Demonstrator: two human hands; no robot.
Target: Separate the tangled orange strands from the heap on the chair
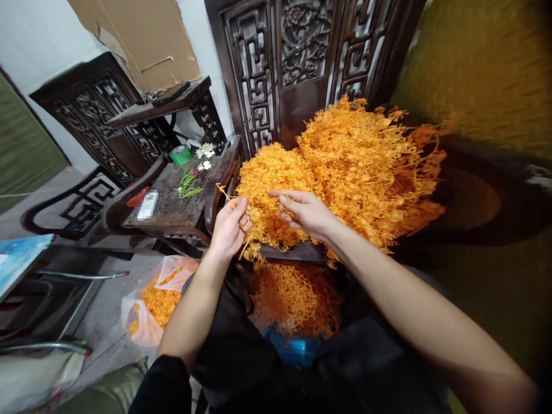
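Observation:
My left hand [233,227] is closed in a pinch on a thin orange dried-flower sprig [223,190], whose stem sticks up past the fingertips. A short distance to the right is my right hand [302,211]. Its index finger points forward, the thumb lies close below, and the other fingers curl in with small orange bits showing among them. Just behind both hands a large heap of orange dried flower sprigs [349,167] covers a dark wooden chair seat [297,253]. More orange stems [295,296] lie lower down between my knees, above a blue container [297,348].
A carved chair back [304,103] rises behind the heap. To the left, a dark side table [168,213] bears green tape [180,154], green stems [190,185] and white flowers [205,150]. A plastic bag [144,322] with orange pieces sits on the floor [106,310].

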